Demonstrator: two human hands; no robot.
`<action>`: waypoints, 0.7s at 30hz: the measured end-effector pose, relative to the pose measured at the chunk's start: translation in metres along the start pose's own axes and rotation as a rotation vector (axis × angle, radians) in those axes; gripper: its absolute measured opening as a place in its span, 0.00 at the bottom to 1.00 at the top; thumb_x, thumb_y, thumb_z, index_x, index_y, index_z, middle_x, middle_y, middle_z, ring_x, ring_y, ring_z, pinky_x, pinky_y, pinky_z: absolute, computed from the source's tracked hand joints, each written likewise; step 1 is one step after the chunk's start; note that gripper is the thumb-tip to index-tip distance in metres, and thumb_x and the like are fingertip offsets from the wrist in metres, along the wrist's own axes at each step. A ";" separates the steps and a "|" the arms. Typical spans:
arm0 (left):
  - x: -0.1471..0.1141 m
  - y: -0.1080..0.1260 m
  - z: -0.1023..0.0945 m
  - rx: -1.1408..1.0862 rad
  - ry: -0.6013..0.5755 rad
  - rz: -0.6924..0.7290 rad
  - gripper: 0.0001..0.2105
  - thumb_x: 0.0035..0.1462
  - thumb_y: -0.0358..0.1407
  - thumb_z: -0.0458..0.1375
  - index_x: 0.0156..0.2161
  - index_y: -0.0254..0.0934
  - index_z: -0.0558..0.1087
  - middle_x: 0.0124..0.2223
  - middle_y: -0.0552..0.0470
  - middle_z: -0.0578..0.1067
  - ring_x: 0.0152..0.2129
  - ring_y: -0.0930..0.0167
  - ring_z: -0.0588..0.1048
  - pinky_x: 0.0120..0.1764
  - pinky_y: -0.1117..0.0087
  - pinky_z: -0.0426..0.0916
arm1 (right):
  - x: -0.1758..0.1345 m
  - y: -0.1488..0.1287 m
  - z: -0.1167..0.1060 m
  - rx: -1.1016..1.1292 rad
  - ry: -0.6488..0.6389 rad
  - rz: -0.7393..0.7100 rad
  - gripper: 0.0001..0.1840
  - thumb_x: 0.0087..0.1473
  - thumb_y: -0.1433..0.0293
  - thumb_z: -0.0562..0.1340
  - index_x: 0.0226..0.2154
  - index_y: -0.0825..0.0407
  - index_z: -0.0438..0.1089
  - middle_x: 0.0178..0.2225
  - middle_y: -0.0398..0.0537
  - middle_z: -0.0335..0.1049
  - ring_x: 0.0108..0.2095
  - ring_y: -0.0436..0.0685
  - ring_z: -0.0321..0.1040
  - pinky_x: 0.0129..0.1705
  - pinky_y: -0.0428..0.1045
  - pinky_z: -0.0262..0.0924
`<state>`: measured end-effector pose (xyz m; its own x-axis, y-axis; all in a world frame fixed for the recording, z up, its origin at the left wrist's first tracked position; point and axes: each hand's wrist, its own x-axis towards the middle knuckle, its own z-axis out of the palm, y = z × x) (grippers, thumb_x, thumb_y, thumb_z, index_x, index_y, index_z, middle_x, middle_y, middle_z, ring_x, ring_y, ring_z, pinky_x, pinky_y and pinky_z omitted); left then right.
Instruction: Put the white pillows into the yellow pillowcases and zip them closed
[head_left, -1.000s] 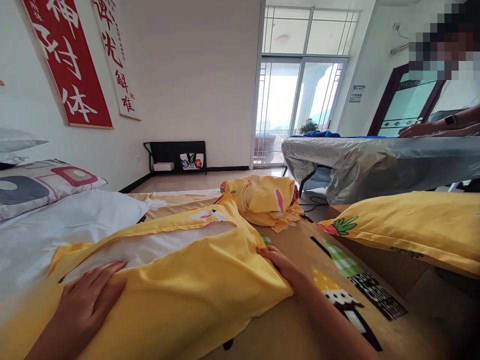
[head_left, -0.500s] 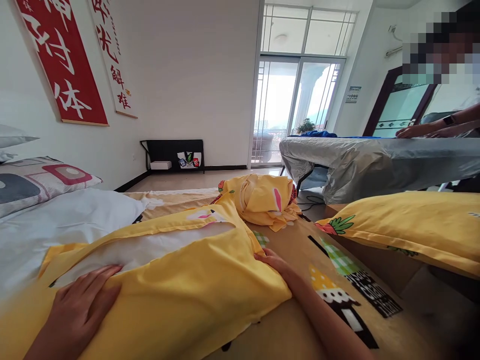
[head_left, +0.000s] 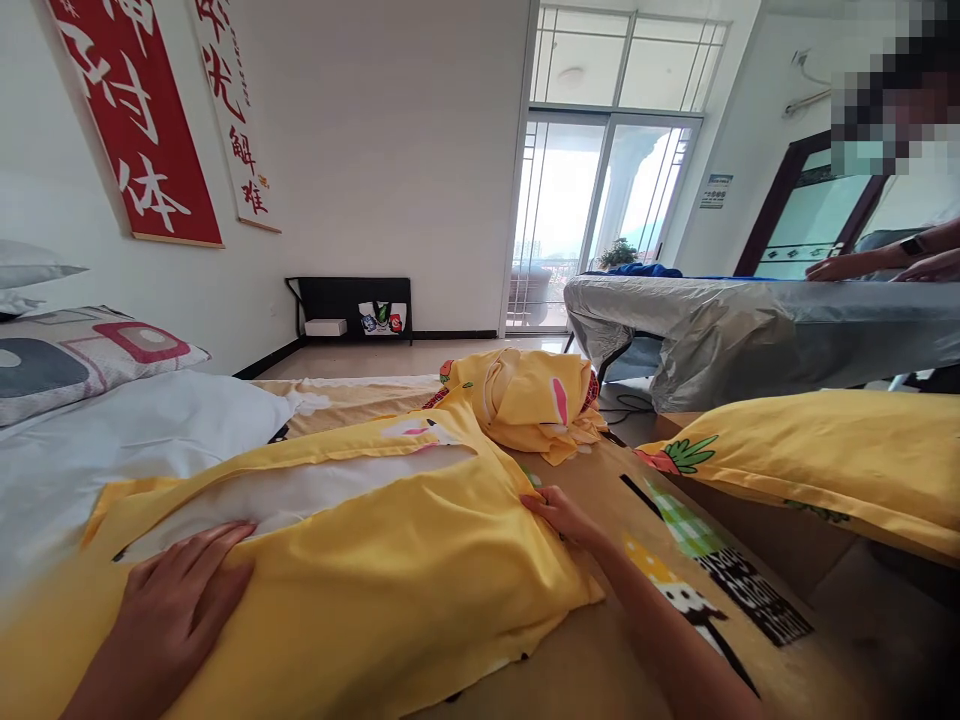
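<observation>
A yellow pillowcase (head_left: 390, 580) with a white pillow (head_left: 300, 495) showing through its opening lies in front of me on a patterned sheet (head_left: 675, 560). My left hand (head_left: 176, 610) rests flat on the case's near left part, fingers spread, at the edge of the opening. My right hand (head_left: 562, 515) pinches the case's right edge. A bunched yellow cloth (head_left: 532, 400) sits just beyond.
A second yellow pillow (head_left: 817, 450) lies at the right. White bedding (head_left: 135, 440) and a grey-and-red patterned pillow (head_left: 82, 355) are at the left. Farther right, another person's hands (head_left: 885, 265) rest on a grey-covered table (head_left: 750, 320). Glass doors (head_left: 592, 220) stand at the back.
My right hand has shifted slightly up along the case's right edge. The other person's hands slid a little to the right. My left hand stays in place.
</observation>
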<state>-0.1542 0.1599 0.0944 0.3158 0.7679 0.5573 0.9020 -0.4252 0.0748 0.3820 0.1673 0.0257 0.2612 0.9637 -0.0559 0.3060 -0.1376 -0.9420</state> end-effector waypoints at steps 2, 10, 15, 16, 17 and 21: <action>-0.001 -0.002 0.001 0.006 -0.004 0.007 0.21 0.59 0.50 0.47 0.52 0.46 0.69 0.52 0.53 0.75 0.50 0.61 0.70 0.48 0.61 0.58 | 0.008 -0.010 -0.002 -0.054 -0.008 -0.020 0.22 0.38 0.51 0.66 0.16 0.52 0.63 0.19 0.40 0.62 0.26 0.54 0.63 0.26 0.46 0.57; -0.003 0.005 0.001 0.016 0.035 0.012 0.21 0.60 0.49 0.44 0.51 0.43 0.69 0.51 0.49 0.75 0.50 0.62 0.69 0.50 0.60 0.56 | 0.000 -0.028 0.039 -0.001 -0.020 -0.040 0.25 0.41 0.49 0.65 0.35 0.51 0.71 0.36 0.47 0.73 0.33 0.56 0.69 0.31 0.47 0.63; -0.006 -0.003 0.003 0.034 0.029 0.033 0.21 0.60 0.48 0.45 0.52 0.42 0.69 0.52 0.49 0.74 0.50 0.62 0.69 0.50 0.62 0.57 | -0.002 -0.025 0.049 0.113 -0.006 -0.069 0.28 0.46 0.47 0.62 0.43 0.49 0.69 0.45 0.51 0.72 0.41 0.59 0.71 0.39 0.50 0.66; -0.006 -0.006 0.003 0.038 0.024 0.036 0.21 0.61 0.48 0.45 0.52 0.42 0.69 0.52 0.49 0.74 0.50 0.63 0.69 0.50 0.62 0.57 | 0.001 -0.025 0.047 0.128 -0.012 -0.075 0.27 0.46 0.47 0.61 0.41 0.50 0.69 0.44 0.52 0.73 0.41 0.60 0.71 0.38 0.50 0.67; -0.006 -0.009 0.003 0.041 0.019 0.040 0.20 0.61 0.48 0.46 0.52 0.43 0.69 0.52 0.50 0.74 0.50 0.63 0.69 0.50 0.63 0.57 | 0.003 -0.025 0.046 0.139 -0.018 -0.083 0.26 0.47 0.47 0.60 0.39 0.50 0.70 0.42 0.53 0.74 0.39 0.60 0.72 0.38 0.51 0.67; -0.004 -0.014 0.004 0.049 0.007 0.057 0.20 0.60 0.49 0.47 0.52 0.44 0.70 0.52 0.51 0.75 0.50 0.63 0.70 0.49 0.64 0.60 | 0.012 -0.025 0.047 0.117 0.005 -0.133 0.27 0.47 0.44 0.58 0.33 0.50 0.70 0.35 0.52 0.75 0.36 0.61 0.71 0.36 0.52 0.66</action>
<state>-0.1667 0.1646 0.0877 0.3649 0.7397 0.5654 0.8961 -0.4438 0.0022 0.3342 0.1931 0.0327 0.2304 0.9703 0.0737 0.2297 0.0193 -0.9731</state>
